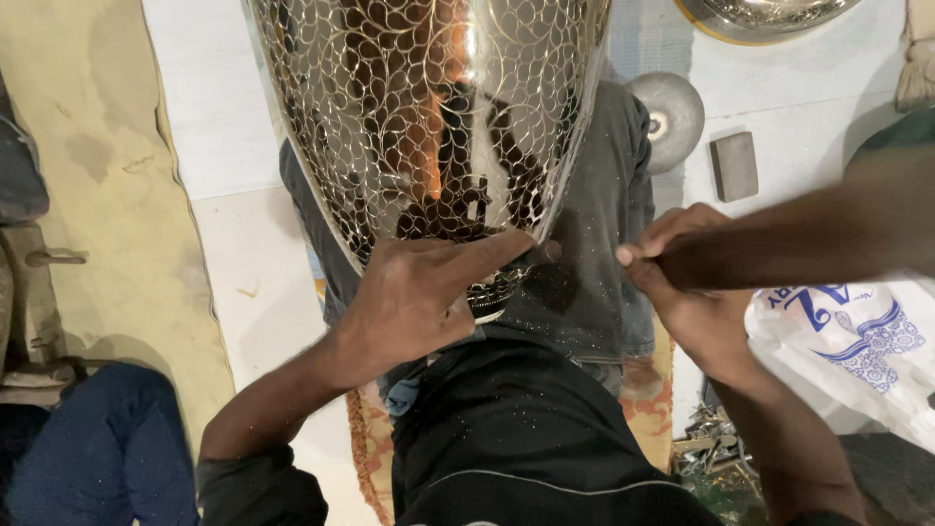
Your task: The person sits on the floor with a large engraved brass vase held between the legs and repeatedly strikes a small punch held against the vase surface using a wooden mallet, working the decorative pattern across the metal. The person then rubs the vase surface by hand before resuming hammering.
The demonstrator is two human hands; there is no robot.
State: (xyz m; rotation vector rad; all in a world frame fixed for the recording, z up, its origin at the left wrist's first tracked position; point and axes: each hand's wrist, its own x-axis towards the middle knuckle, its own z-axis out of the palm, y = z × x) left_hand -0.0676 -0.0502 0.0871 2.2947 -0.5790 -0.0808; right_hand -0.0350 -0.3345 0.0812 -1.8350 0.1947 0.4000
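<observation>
Engraved metal vase [429, 117] rests on my lap, its narrow end under my left hand [414, 292], fingers spread flat; my right hand [682, 282], just beside it, grips a thin tool [779, 248].

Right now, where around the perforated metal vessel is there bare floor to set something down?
Bare floor lies left of the metal vessel, bordered by the beige mat. A smaller patch sits upper right, beyond the grey block and round disc. Crowded: the lap under the left hand, and around the right hand, plastic bag and scrap pile.
</observation>
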